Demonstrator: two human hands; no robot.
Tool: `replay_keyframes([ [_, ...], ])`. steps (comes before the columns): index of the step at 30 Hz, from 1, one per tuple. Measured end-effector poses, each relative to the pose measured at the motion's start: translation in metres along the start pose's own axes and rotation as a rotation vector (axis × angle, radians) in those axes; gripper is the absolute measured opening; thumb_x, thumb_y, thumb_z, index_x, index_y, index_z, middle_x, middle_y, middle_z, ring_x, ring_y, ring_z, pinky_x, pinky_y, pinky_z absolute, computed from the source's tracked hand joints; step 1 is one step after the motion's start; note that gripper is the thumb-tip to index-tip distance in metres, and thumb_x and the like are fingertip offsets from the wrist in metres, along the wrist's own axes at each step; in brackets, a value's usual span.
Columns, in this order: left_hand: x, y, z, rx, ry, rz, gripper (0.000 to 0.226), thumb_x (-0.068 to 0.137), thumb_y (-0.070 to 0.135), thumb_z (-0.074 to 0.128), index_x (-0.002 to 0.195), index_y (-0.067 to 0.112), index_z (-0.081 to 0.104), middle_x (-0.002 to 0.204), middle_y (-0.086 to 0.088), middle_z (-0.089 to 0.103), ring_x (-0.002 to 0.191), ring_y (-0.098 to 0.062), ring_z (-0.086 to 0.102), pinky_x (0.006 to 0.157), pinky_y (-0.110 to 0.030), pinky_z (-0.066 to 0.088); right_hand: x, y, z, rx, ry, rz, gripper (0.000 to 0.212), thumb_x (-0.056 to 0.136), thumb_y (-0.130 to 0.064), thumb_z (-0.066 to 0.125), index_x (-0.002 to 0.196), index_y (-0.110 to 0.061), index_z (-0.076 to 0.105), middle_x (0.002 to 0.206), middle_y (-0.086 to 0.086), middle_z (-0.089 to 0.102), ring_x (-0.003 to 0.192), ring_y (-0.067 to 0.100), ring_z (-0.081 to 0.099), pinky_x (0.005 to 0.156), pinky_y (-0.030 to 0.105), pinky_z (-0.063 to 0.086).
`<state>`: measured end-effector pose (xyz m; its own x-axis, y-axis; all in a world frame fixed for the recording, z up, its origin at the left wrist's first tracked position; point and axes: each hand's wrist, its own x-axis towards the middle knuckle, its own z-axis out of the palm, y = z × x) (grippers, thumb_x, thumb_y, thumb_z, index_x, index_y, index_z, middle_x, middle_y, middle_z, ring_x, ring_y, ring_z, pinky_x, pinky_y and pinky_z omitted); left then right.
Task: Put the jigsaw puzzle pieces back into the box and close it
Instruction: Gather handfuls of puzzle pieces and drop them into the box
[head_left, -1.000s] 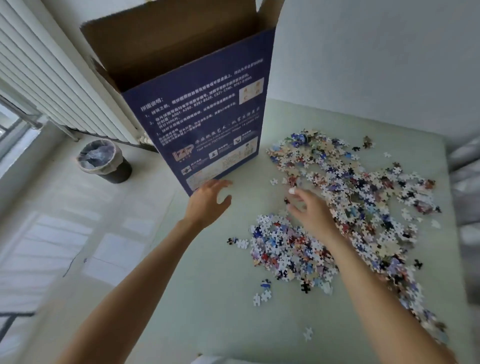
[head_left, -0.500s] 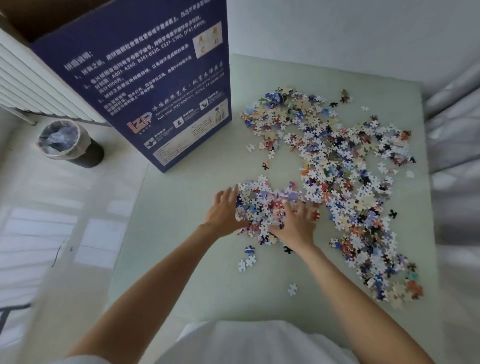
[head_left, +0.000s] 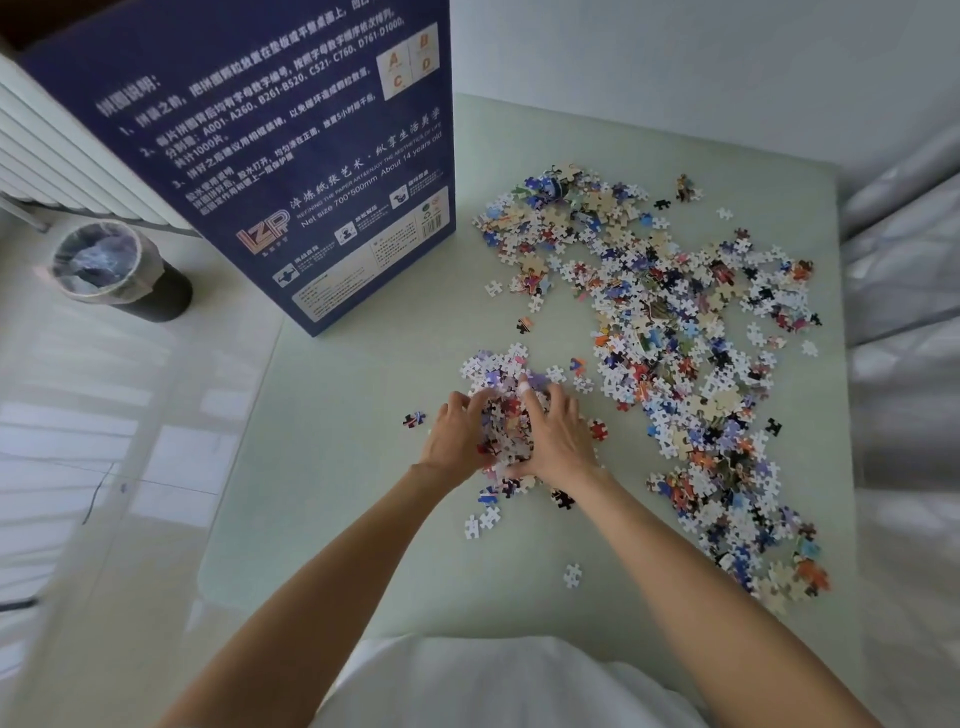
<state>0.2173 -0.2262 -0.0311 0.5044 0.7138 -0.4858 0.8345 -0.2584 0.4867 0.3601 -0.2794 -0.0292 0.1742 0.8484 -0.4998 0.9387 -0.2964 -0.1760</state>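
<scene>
We look down on a pale green worktop (head_left: 332, 493) set against a white wall (head_left: 675, 62), with a pale tiled floor (head_left: 104, 415) to its left and what seems to be white bedding (head_left: 904, 364) along its right edge, too blurred for us to be sure. A white radiator (head_left: 57, 156) runs behind the far left corner, partly hidden. On the worktop's far left part stands a tall dark blue box (head_left: 270, 156) printed with white text; its top is cut off by the frame, so we cannot tell whether it is open. To the right of the box a broad scatter of puzzle pieces (head_left: 675, 332) spreads from the far side down to the near right corner. On the floor beside the box sits a dark bin (head_left: 114, 270) lined with a clear bag. Near the middle of the worktop lies a smaller heap of pieces (head_left: 498, 374), and here our left hand (head_left: 457, 436) and right hand (head_left: 558, 436) cup it from either side, fingers curled around a mound of pieces in a gathering grip. How many pieces we hold is hidden between the palms. A few stray pieces (head_left: 480, 522) lie nearer to us, one single piece (head_left: 572, 575) apart. Our white shirt (head_left: 493, 686) fills the bottom edge.
</scene>
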Motion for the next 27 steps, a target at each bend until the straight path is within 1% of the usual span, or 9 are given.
replay_keyframes([
  [2, 0.001, -0.002, -0.001, -0.025, 0.000, 0.012, 0.090, 0.072, 0.025, 0.079, 0.144, 0.025, 0.024, 0.129, -0.011, 0.039, 0.117, -0.026, 0.044, 0.100, -0.033, 0.038, 0.004, 0.003, -0.001, 0.046, 0.020, -0.021, 0.112, 0.054, -0.056, 0.079, 0.141, -0.020, 0.019, 0.142, 0.011, 0.025, 0.121, 0.028, 0.036, 0.092, 0.038, 0.047],
  [4, 0.003, -0.002, -0.002, -0.023, -0.008, 0.032, 0.093, 0.071, 0.026, 0.080, 0.145, 0.025, 0.023, 0.131, -0.010, 0.038, 0.119, -0.025, 0.043, 0.101, -0.033, 0.037, 0.007, 0.003, -0.002, 0.064, 0.033, -0.033, 0.102, 0.057, -0.052, 0.079, 0.137, -0.017, 0.027, 0.140, 0.007, 0.030, 0.117, 0.026, 0.040, 0.088, 0.035, 0.050],
  [8, 0.003, 0.004, 0.000, 0.006, -0.032, 0.063, 0.113, 0.062, 0.033, 0.085, 0.148, 0.025, 0.012, 0.135, -0.010, 0.030, 0.120, -0.024, 0.038, 0.102, -0.034, 0.039, 0.009, 0.002, -0.005, 0.075, 0.065, -0.033, 0.082, 0.067, -0.039, 0.080, 0.132, -0.018, 0.034, 0.132, 0.007, 0.039, 0.110, 0.025, 0.048, 0.079, 0.034, 0.053],
  [11, 0.005, 0.008, 0.003, 0.074, -0.014, 0.059, 0.115, 0.061, 0.031, 0.086, 0.148, 0.025, 0.010, 0.133, -0.010, 0.030, 0.117, -0.025, 0.039, 0.099, -0.034, 0.043, 0.010, 0.003, -0.009, 0.053, 0.095, -0.077, 0.073, 0.070, -0.038, 0.078, 0.127, -0.015, 0.039, 0.122, 0.008, 0.048, 0.099, 0.024, 0.056, 0.076, 0.035, 0.054],
  [15, 0.010, 0.009, -0.002, 0.034, 0.018, 0.029, 0.089, 0.071, 0.025, 0.080, 0.142, 0.023, 0.026, 0.130, -0.010, 0.037, 0.115, -0.024, 0.044, 0.094, -0.030, 0.043, 0.012, 0.008, -0.014, 0.009, 0.124, -0.110, 0.061, 0.077, -0.030, 0.074, 0.127, -0.016, 0.043, 0.119, 0.006, 0.055, 0.090, 0.019, 0.059, 0.072, 0.031, 0.054],
  [17, 0.011, 0.006, -0.006, 0.027, 0.030, 0.034, 0.078, 0.076, 0.024, 0.076, 0.140, 0.023, 0.031, 0.128, -0.009, 0.042, 0.113, -0.023, 0.047, 0.091, -0.029, 0.043, 0.012, 0.011, -0.016, 0.004, 0.161, -0.130, 0.055, 0.079, -0.032, 0.071, 0.125, -0.016, 0.047, 0.115, 0.003, 0.059, 0.090, 0.019, 0.061, 0.070, 0.030, 0.054],
  [20, 0.011, 0.002, -0.010, -0.022, 0.057, 0.042, 0.062, 0.082, 0.020, 0.069, 0.137, 0.022, 0.040, 0.122, -0.008, 0.051, 0.108, -0.024, 0.054, 0.092, -0.032, 0.047, 0.012, 0.015, -0.019, 0.027, 0.206, -0.130, 0.048, 0.080, -0.033, 0.069, 0.122, -0.017, 0.052, 0.112, 0.001, 0.063, 0.098, 0.019, 0.058, 0.072, 0.028, 0.052],
  [23, 0.012, -0.002, -0.014, -0.041, 0.116, 0.067, 0.043, 0.087, 0.018, 0.062, 0.129, 0.018, 0.051, 0.114, -0.008, 0.060, 0.096, -0.025, 0.061, 0.085, -0.032, 0.049, 0.014, 0.018, -0.022, 0.023, 0.228, -0.112, 0.048, 0.078, -0.035, 0.070, 0.120, -0.017, 0.057, 0.114, 0.002, 0.064, 0.107, 0.023, 0.052, 0.080, 0.032, 0.049],
  [27, 0.015, -0.006, -0.019, -0.050, 0.171, 0.075, 0.029, 0.090, 0.012, 0.058, 0.119, 0.013, 0.062, 0.105, -0.009, 0.068, 0.089, -0.025, 0.065, 0.082, -0.034, 0.052, 0.016, 0.019, -0.025, 0.076, 0.230, -0.106, 0.047, 0.080, -0.033, 0.069, 0.121, -0.014, 0.057, 0.122, 0.004, 0.058, 0.109, 0.022, 0.053, 0.085, 0.030, 0.048],
])
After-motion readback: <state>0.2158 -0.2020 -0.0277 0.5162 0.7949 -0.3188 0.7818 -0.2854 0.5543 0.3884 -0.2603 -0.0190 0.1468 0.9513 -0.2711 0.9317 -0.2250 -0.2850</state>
